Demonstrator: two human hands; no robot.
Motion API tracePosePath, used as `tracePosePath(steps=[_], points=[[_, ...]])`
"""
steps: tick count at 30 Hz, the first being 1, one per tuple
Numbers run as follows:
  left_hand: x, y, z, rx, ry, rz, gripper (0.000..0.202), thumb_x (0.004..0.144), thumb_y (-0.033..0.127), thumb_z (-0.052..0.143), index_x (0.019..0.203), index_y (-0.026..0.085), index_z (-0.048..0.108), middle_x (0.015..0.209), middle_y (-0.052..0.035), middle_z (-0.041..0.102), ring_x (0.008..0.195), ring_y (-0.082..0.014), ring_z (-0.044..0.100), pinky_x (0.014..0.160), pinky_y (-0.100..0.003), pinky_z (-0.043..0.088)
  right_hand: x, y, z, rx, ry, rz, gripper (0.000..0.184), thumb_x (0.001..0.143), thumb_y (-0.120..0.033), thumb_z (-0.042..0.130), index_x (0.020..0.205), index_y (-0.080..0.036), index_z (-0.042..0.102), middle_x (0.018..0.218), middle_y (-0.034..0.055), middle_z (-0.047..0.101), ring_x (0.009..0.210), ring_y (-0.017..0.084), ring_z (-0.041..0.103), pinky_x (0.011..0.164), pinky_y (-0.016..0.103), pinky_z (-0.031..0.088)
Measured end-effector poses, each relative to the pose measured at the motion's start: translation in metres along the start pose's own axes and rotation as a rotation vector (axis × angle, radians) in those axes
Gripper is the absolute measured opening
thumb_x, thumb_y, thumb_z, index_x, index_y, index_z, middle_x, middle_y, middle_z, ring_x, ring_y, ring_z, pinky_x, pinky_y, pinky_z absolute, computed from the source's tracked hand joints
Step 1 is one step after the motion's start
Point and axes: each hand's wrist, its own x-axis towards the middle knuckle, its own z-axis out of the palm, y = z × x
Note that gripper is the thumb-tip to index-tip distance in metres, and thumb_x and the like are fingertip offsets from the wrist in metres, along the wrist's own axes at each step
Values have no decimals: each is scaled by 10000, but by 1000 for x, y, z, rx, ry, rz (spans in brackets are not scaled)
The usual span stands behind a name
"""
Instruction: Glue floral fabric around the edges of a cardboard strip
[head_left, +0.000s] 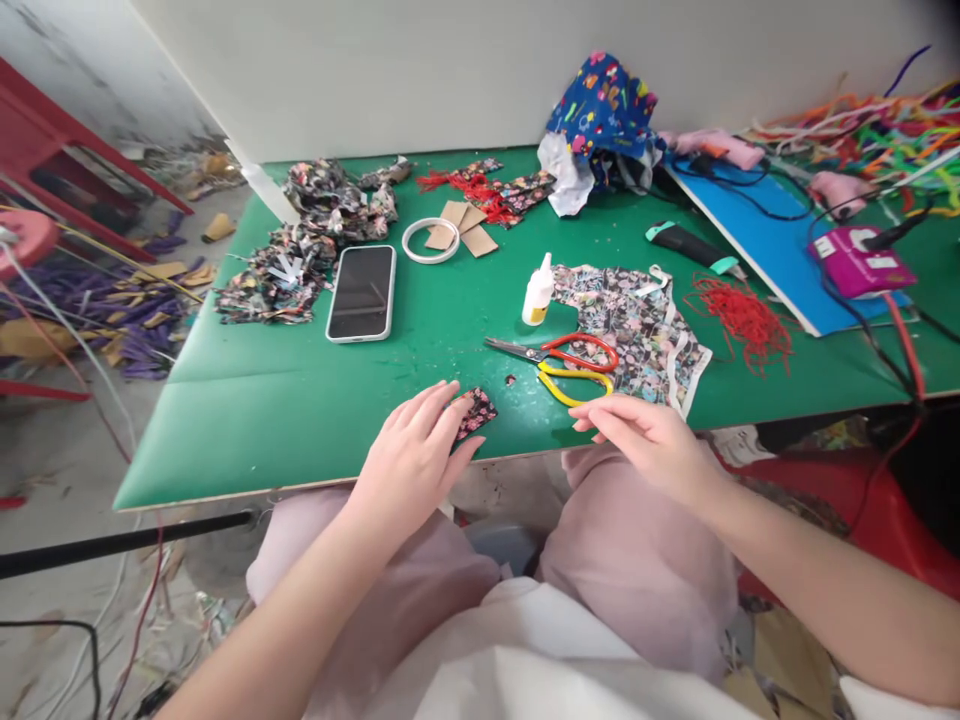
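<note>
My left hand (412,455) lies at the front edge of the green table (300,400), fingers stretched flat and pressing on a small floral fabric piece (474,412). My right hand (645,440) hovers at the table's edge with fingers loosely apart, holding nothing, just below the scissors. Red-handled scissors (559,353) and yellow-handled scissors (574,385) lie between the hands and a floral cloth (637,325). A small glue bottle (537,291) stands upright behind the scissors.
A phone (361,292) lies face up at centre left beside a pile of floral pieces (289,265). A tape ring (430,240), cardboard bits (461,228), red thread (742,320), a blue board (772,240), a pink device (859,262) and a blue printed fabric bundle (600,115) sit further back.
</note>
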Motion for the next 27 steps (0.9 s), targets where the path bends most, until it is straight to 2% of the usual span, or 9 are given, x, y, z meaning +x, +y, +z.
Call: tracePosePath(steps=[4,10,14,21,25,27], points=[[-2,-1,6,-74,7,150,324,920,214,432,1208,114,545,1298,-107,561,1270,-241,449,1043,-406,430,-1,3,7,-31,-26,-16,247,863,-361,528,935,-200,702,932,56,709,842,166,676,692,260,550],[2,-2,15,-37,16,212,326,916,140,396,1182,75,573,1249,-115,608,1211,-222,524,1026,-375,472,-1,8,11,-83,-72,-44,255,875,-357,509,944,-201,698,958,67,689,838,169,670,653,265,546],[2,-2,15,3,23,227,340,904,131,410,1190,44,571,1255,-122,605,1212,-235,524,1035,-369,466,0,10,12,-94,-65,-65,256,878,-350,502,929,-197,701,950,70,693,830,168,665,657,269,541],[2,-1,15,46,-46,240,352,915,153,398,1202,39,566,1268,-127,595,1226,-253,512,1047,-387,453,0,11,18,-116,-60,-101,232,869,-321,518,889,-186,706,884,59,704,818,160,659,667,263,531],[3,0,18,-1,-6,194,337,931,175,386,1184,63,579,1247,-120,611,1209,-230,529,1038,-374,463,-3,13,20,43,-55,-7,234,817,-382,593,840,-173,695,769,38,704,691,153,663,603,265,540],[3,0,20,-24,6,179,332,931,174,385,1175,70,585,1239,-119,617,1205,-229,534,1036,-378,466,-4,14,17,99,1,47,240,784,-404,631,808,-173,693,680,22,687,622,146,644,543,254,521]])
